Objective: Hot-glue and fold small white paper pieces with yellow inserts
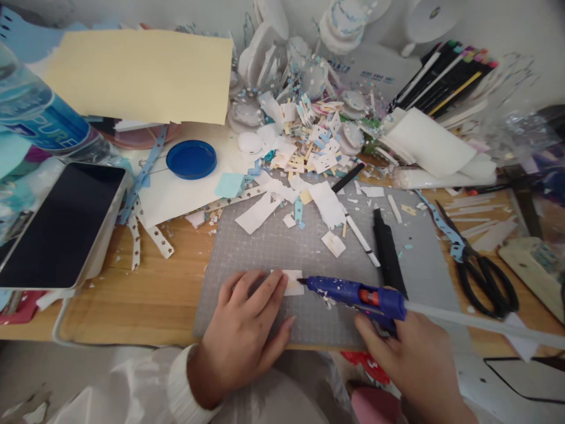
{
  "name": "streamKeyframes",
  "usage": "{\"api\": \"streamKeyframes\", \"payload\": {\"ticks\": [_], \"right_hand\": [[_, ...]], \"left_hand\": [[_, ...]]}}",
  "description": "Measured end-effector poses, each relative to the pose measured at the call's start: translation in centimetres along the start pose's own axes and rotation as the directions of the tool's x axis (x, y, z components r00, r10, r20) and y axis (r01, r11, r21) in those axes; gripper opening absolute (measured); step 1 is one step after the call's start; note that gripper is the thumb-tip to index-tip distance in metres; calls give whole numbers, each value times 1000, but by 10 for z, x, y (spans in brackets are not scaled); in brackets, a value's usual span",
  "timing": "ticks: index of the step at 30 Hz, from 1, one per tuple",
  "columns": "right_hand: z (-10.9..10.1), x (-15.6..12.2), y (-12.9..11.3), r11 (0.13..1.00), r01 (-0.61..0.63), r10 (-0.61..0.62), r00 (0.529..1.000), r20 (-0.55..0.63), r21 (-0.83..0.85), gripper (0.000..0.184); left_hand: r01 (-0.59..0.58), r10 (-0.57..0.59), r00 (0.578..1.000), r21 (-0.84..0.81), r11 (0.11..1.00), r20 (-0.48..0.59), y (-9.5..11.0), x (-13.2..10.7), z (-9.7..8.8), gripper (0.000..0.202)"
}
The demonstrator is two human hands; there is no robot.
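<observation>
My left hand lies flat on the grey cutting mat, its fingers pressing down a small white and cream paper piece. My right hand grips a blue hot glue gun with a white glue stick sticking out behind it. The gun's nozzle touches the right edge of the paper piece, just beside my left fingertips.
Black scissors, a black pen and a white marker lie on or by the mat's right side. A heap of paper scraps sits behind. A tablet, blue lid, yellow sheet and water bottle stand left.
</observation>
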State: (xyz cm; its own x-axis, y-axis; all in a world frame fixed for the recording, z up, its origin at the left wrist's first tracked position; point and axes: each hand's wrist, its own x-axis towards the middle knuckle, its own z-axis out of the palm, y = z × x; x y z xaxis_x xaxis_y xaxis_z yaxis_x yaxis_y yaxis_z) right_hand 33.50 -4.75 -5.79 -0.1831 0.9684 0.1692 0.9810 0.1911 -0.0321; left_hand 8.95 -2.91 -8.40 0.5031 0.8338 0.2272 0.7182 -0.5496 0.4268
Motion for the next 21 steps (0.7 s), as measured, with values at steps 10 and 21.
{"api": "streamKeyframes", "payload": {"ticks": [10, 21], "right_hand": [[-2, -8, 5, 998, 59, -59, 998, -22, -15, 28], [-8, -13, 65, 818, -575, 559, 802, -213, -18, 38]], "left_hand": [[10, -10, 1000, -6, 1000, 2, 0, -1, 1, 43], [19, -53, 993, -310, 950, -101, -3, -1, -7, 25]]}}
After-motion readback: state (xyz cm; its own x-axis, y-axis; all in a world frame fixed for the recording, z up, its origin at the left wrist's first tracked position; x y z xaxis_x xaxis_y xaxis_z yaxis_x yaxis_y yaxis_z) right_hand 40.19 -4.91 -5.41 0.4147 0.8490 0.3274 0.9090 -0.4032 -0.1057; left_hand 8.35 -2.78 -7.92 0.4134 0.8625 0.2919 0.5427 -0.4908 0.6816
